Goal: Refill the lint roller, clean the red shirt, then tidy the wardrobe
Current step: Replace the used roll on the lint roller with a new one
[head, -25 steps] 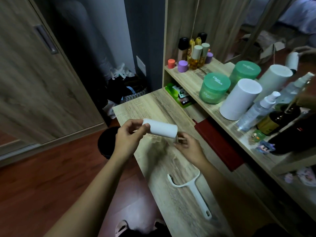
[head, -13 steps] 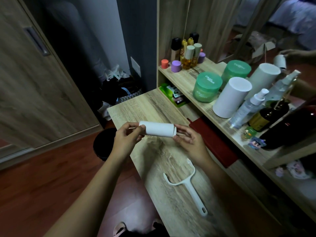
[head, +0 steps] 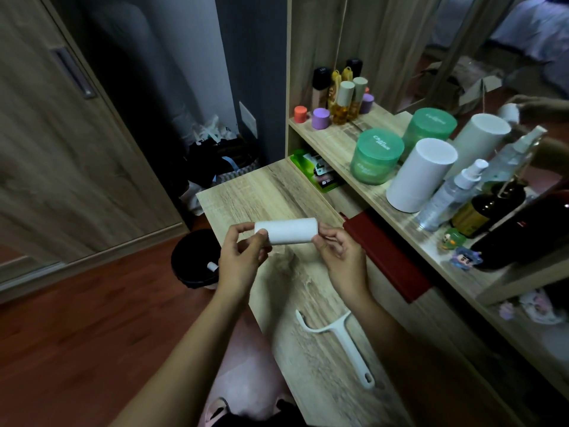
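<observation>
Refill roll (head: 286, 231): white cylinder, held level in the air above the worktop (head: 271, 195), not touching it. Left hand (head: 243, 257): fingers pinched on the roll's left end. Right hand (head: 341, 257): fingers closed on the right end.

Roller handle (head: 341, 340): white, bare of any roll, lying flat on the worktop near the person, well apart from both hands.

Dark red flat item (head: 388, 257): on the worktop's right edge, just beside the right hand; cannot tell whether it is the shirt.

Bin (head: 194, 260): black, on the floor below the worktop's left edge, something small and white inside.

Shelf (head: 345, 140): green jars (head: 375, 155), white cylinder (head: 421, 174), spray bottles (head: 452, 192), all close to the right arm.

Risks, as judged: the roll is gripped only at its ends, so a slip would drop it, perhaps into the bin. Fingers straying onto a sticky sheet would spoil it. Reaching for the handle one-handed loosens the hold further.
</observation>
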